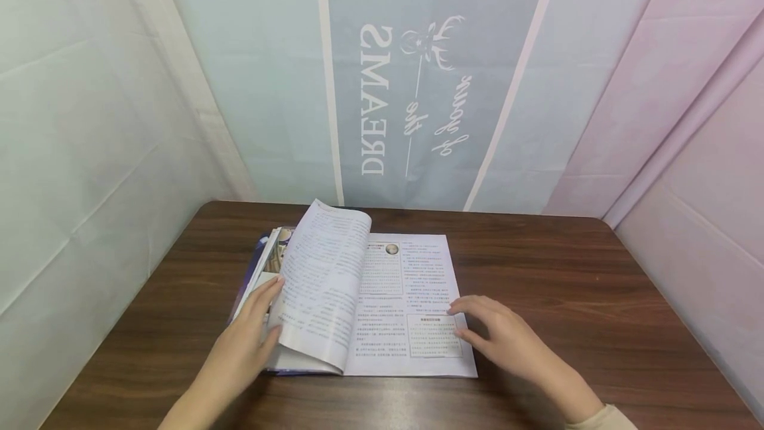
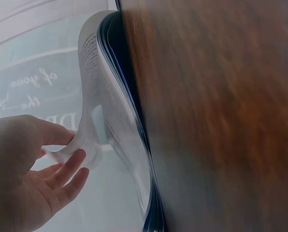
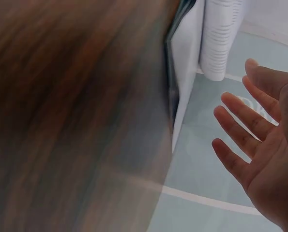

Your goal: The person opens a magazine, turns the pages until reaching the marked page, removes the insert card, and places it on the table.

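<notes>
An open magazine (image 1: 382, 337) lies on the table, printed text and small boxed sections on its right-hand page. One lifted page (image 1: 325, 284) curls over toward the left side. My left hand (image 1: 253, 324) pinches the outer edge of that page between thumb and fingers, as the left wrist view shows at the page's bent edge (image 2: 88, 116). Over the magazine's right edge hovers my right hand (image 1: 501, 334), its fingers spread and relaxed with nothing in them. In the right wrist view the fingers (image 3: 238, 130) are apart from the paper.
The magazine rests on a dark brown wooden table (image 1: 537, 271). Beneath the lifted page, a colourful picture page (image 1: 277, 251) shows at the left. A pale curtain (image 1: 418, 85) with mirrored lettering and a deer head hangs behind the table, and light fabric encloses both sides.
</notes>
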Demonstrator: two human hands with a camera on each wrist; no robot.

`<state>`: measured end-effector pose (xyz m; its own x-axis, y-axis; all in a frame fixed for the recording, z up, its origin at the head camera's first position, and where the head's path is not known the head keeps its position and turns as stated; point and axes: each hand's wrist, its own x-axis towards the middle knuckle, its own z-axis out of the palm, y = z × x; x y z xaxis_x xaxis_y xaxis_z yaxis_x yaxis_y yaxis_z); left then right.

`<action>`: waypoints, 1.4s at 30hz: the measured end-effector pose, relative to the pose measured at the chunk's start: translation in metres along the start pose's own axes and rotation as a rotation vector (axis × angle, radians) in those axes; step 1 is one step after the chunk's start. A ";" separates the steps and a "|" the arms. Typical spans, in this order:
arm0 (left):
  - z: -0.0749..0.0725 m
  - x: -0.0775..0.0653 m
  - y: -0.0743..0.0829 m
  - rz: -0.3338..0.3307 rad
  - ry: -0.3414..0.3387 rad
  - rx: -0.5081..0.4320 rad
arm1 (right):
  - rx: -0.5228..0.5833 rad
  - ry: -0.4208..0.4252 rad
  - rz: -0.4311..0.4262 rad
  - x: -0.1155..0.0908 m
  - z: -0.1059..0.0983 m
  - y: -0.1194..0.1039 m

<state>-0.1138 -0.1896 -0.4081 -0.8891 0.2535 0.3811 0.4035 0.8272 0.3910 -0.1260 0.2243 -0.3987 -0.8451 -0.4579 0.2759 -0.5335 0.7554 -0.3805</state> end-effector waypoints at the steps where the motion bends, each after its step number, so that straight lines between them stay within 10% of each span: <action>1: 0.000 -0.001 -0.001 -0.008 -0.004 -0.001 | -0.002 -0.018 0.004 -0.001 0.001 0.001; 21: -0.015 -0.013 -0.032 -0.087 -0.177 0.034 | -0.007 -0.174 -0.054 -0.011 0.007 0.020; 42: -0.020 -0.019 -0.056 -0.147 -0.380 0.114 | 0.009 -0.330 0.085 -0.006 0.006 0.016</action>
<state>-0.1152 -0.2507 -0.4200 -0.9606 0.2774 -0.0163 0.2585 0.9134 0.3145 -0.1301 0.2364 -0.4118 -0.8514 -0.5213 -0.0574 -0.4594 0.7941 -0.3979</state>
